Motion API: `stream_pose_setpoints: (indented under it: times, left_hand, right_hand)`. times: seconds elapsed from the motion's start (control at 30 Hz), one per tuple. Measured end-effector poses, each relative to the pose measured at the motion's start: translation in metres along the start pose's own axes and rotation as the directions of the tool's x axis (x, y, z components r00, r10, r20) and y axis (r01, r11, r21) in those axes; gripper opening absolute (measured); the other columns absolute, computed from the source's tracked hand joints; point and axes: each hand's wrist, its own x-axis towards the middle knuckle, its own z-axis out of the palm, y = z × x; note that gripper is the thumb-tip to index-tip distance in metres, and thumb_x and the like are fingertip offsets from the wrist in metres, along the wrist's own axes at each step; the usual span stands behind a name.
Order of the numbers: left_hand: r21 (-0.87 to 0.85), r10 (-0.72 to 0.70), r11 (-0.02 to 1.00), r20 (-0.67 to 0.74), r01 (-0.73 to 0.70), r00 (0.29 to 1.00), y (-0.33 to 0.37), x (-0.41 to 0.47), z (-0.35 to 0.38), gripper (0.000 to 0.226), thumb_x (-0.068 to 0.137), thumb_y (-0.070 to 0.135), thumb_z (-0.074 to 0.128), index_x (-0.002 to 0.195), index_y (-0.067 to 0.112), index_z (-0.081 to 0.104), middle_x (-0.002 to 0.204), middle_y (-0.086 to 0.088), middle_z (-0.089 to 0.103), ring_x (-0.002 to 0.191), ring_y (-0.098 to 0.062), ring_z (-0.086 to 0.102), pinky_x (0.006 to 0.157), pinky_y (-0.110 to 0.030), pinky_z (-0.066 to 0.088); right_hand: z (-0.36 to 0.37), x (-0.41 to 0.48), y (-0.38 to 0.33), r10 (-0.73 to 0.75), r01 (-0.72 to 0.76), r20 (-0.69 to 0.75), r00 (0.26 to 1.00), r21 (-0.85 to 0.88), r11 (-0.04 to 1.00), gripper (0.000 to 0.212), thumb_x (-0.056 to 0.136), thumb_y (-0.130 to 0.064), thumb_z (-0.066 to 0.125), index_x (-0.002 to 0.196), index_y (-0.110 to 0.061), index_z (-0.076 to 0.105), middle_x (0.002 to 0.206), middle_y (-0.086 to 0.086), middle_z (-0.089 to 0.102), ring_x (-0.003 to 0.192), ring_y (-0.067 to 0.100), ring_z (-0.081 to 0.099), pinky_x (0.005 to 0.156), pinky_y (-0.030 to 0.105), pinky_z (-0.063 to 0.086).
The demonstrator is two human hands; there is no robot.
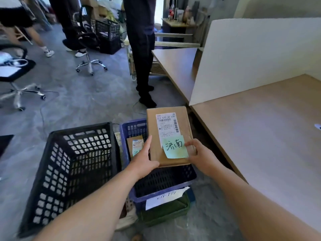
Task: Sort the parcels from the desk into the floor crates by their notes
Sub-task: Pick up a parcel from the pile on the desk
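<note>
I hold a flat brown cardboard parcel (171, 129) over the blue crate (132, 129) on the floor. It bears a white shipping label and a green sticky note (175, 147) with handwritten characters. My left hand (144, 158) grips the parcel's near left edge, thumb up along its side. My right hand (199, 154) holds the near right edge, with the thumb pressing on the note. Inside the blue crate lies another brown parcel (134, 145) with its own label and note. A white paper tag (165, 197) hangs on the crate's near wall.
A black crate (69, 171) stands left of the blue one, holding nothing I can see. The wooden desk (260, 136) with a white divider (251, 54) lies to the right. A person's dark-trousered legs (144, 58) stand just beyond the crates. Office chairs and more crates fill the far left.
</note>
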Motion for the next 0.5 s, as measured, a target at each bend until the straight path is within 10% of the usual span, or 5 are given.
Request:
stream_pose_setpoints:
  times: [0.4, 0.5]
  left_hand:
    - [-0.032, -0.095, 0.995, -0.034, 0.094, 0.995, -0.038, 0.102, -0.02, 0.098, 0.094, 0.014, 0.061, 0.147, 0.052, -0.012, 0.154, 0.01, 0.032, 0.099, -0.014, 0.06, 0.063, -0.023, 0.046]
    - [-0.039, -0.113, 0.993, -0.053, 0.111, 0.992, -0.06, 0.123, -0.005, 0.098, 0.094, 0.016, 0.062, 0.147, 0.052, -0.011, 0.155, 0.012, 0.031, 0.116, -0.013, 0.052, 0.079, -0.022, 0.046]
  right_hand:
    - [0.045, 0.111, -0.014, 0.056, -0.062, -0.074, 0.996, -0.082, 0.995, 0.039, 0.094, -0.006, 0.052, 0.123, -0.032, 0.048, 0.079, -0.016, 0.048, 0.066, 0.005, 0.052, 0.04, 0.016, 0.035]
    - [0.059, 0.136, 0.009, 0.071, -0.074, -0.054, 0.996, -0.065, 0.995, 0.042, 0.093, -0.005, 0.051, 0.124, -0.032, 0.048, 0.089, -0.012, 0.053, 0.072, 0.009, 0.056, 0.051, 0.025, 0.045]
